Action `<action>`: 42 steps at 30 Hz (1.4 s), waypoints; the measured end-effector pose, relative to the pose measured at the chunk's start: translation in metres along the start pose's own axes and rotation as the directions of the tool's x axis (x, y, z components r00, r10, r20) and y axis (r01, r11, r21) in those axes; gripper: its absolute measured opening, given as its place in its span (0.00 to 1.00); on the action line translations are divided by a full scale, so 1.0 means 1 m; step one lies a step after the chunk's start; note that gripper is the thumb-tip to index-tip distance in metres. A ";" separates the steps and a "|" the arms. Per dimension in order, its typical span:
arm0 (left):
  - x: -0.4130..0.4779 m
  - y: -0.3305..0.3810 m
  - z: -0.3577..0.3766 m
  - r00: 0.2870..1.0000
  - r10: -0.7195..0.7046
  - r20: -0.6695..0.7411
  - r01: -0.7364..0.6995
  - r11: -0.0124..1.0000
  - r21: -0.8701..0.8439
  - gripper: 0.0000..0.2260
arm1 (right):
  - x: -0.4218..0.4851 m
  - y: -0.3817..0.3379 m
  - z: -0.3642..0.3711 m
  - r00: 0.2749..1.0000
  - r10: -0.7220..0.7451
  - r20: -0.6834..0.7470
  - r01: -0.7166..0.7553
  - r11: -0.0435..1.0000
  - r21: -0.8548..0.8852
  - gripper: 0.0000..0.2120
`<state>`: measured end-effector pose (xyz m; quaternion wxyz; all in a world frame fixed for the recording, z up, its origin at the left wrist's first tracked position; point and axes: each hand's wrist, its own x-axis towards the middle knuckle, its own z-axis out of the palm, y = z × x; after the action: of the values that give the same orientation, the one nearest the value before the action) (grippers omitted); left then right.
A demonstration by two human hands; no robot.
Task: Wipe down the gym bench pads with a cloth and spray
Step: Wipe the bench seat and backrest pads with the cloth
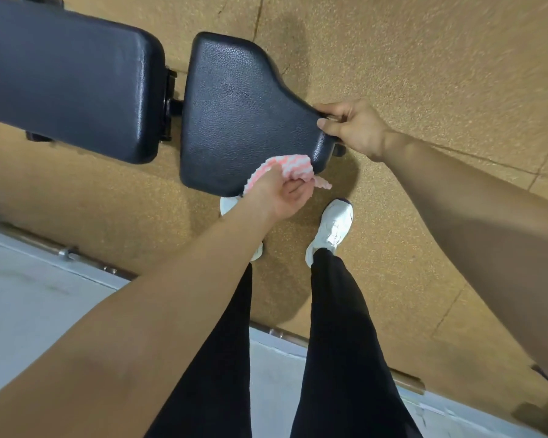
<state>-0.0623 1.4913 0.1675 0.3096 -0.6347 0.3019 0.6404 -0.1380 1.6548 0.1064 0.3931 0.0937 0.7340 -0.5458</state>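
Note:
A black gym bench lies below me in two parts: a tapered seat pad (244, 112) in the middle and a long back pad (67, 80) at the upper left. My left hand (282, 194) grips a pink and white cloth (285, 167) against the seat pad's near edge. My right hand (355, 128) curls its fingers round the narrow end of the seat pad. No spray bottle is in view.
Tan speckled rubber floor (424, 74) surrounds the bench. My legs in black trousers and a white shoe (332, 229) stand just in front of the seat pad. A pale raised platform with a metal edge strip (64, 251) runs along the lower left.

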 end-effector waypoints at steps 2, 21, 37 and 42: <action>-0.002 -0.006 0.012 0.999 -0.014 0.029 0.015 1.000 -0.021 0.17 | -0.004 0.006 -0.001 0.999 0.048 -0.024 -0.045 0.995 0.094 0.17; -0.003 -0.021 0.010 0.991 -0.064 -0.118 0.084 0.981 0.173 0.13 | -0.094 0.047 0.075 0.903 0.424 0.068 -0.286 0.477 0.831 0.19; -0.001 -0.017 -0.011 0.998 -0.013 -0.064 0.004 0.990 -0.141 0.13 | -0.038 0.033 0.061 0.735 0.500 -0.459 -0.002 0.678 0.735 0.12; 0.008 -0.030 0.016 0.999 -0.034 -0.005 0.034 0.998 -0.053 0.07 | -0.020 0.017 0.032 0.784 0.392 -0.481 -0.039 0.804 0.593 0.08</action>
<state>-0.0494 1.5229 0.1595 0.3028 -0.6496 0.2748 0.6410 -0.0996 1.6398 0.1049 0.1675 0.4527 0.6114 -0.6271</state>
